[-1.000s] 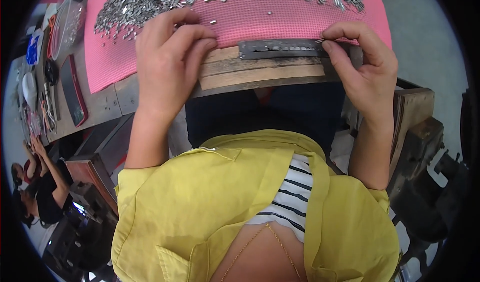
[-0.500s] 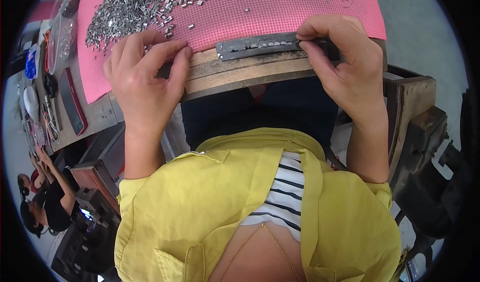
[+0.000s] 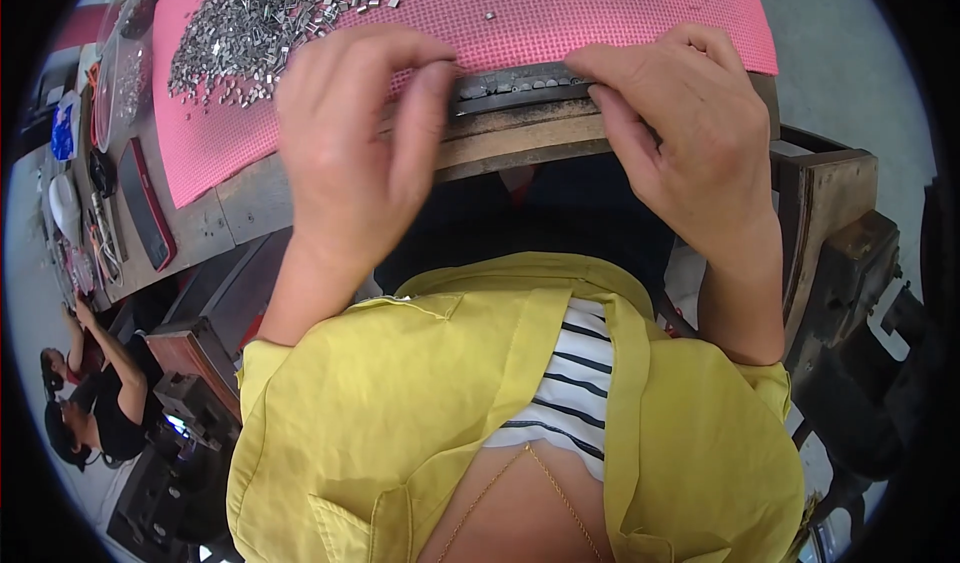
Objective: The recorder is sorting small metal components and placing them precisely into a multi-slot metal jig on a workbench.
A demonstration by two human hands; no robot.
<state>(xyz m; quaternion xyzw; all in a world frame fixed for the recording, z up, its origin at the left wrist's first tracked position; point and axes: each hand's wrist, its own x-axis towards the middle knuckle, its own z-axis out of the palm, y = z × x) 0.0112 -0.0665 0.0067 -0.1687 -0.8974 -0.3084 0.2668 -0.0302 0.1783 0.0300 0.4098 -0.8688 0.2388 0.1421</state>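
Observation:
A dark slotted metal bar [image 3: 520,85] with a row of small silvery pieces along it lies on the near wooden table edge [image 3: 520,140]. My right hand [image 3: 690,118] grips it toward its right end, forefinger on the far side and thumb on the near side. At the bar's left end is my left hand [image 3: 355,133], blurred by motion. Its thumb and forefinger are drawn together in a pinch, covering that end of the bar. Whatever is between those fingertips is too small or blurred to make out.
A pink textured mat [image 3: 610,23] bears a heap of small metal parts [image 3: 245,38] at its far left and along its far side. One loose piece [image 3: 489,15] lies apart. Left stand a red-edged phone [image 3: 147,203] and a clear plastic bag [image 3: 125,83]. Other people work at far left.
My left hand has moved right, from beside the bar to over its left end. My right hand's forefinger has shifted slightly left along the bar.

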